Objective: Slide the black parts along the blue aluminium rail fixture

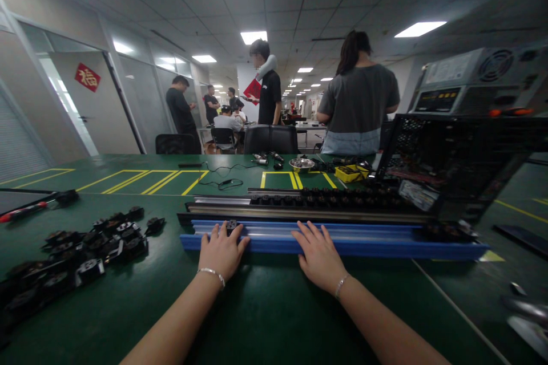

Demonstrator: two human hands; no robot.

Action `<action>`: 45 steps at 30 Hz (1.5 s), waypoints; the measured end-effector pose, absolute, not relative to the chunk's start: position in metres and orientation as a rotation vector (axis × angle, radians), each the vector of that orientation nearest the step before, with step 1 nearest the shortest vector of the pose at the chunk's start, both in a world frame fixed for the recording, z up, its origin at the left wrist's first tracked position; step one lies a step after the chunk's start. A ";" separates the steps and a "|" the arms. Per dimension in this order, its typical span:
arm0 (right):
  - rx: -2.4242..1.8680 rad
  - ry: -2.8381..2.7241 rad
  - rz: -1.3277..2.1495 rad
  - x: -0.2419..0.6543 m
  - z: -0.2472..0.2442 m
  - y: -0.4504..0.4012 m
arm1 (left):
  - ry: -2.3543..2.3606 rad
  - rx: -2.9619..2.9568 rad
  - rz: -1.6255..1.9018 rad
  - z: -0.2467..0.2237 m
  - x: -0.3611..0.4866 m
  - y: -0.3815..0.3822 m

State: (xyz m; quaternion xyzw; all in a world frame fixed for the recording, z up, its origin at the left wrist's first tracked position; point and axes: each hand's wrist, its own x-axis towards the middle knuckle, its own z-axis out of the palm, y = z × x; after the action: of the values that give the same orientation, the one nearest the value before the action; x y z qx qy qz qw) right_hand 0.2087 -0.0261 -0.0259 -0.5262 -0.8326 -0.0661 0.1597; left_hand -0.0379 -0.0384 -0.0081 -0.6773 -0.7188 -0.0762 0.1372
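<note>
A long blue rail point(274, 246) with a silvery channel lies across the green table in front of me. My left hand point(221, 248) rests over its left part, fingers spread, with the fingertips by a small black part point(232, 226) in the channel. Whether the fingers touch that part I cannot tell. On the rail's middle lies my right hand point(319, 254), fingers apart and holding nothing. Several black parts point(447, 231) sit in the channel at the right end. Behind the blue rail run dark rails point(308, 214), one with a row of black parts on it.
Many loose black parts point(89, 245) are heaped at the left. An open computer case point(462, 165) stands at the right. Farther back are a metal bowl point(301, 164), a yellow tray point(351, 173) and cables. Several people stand or sit beyond the table.
</note>
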 end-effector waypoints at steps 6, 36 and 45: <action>-1.503 -2.372 -0.195 0.211 -0.026 -0.027 | -2.084 -1.972 -0.205 -0.006 -0.039 -0.039; -1.485 -2.371 -0.190 0.213 -0.027 -0.026 | -2.170 -1.999 -0.141 0.000 -0.043 -0.040; -1.480 -2.370 -0.192 0.213 -0.026 -0.026 | -2.187 -1.998 -0.102 0.004 -0.044 -0.041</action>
State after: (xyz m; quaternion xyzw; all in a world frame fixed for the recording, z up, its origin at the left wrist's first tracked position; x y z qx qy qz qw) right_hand 0.2135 -0.0264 -0.0260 -0.5207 -0.8339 -0.0676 0.1697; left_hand -0.0442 -0.0407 0.0042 -0.6715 -0.7349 -0.0342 0.0885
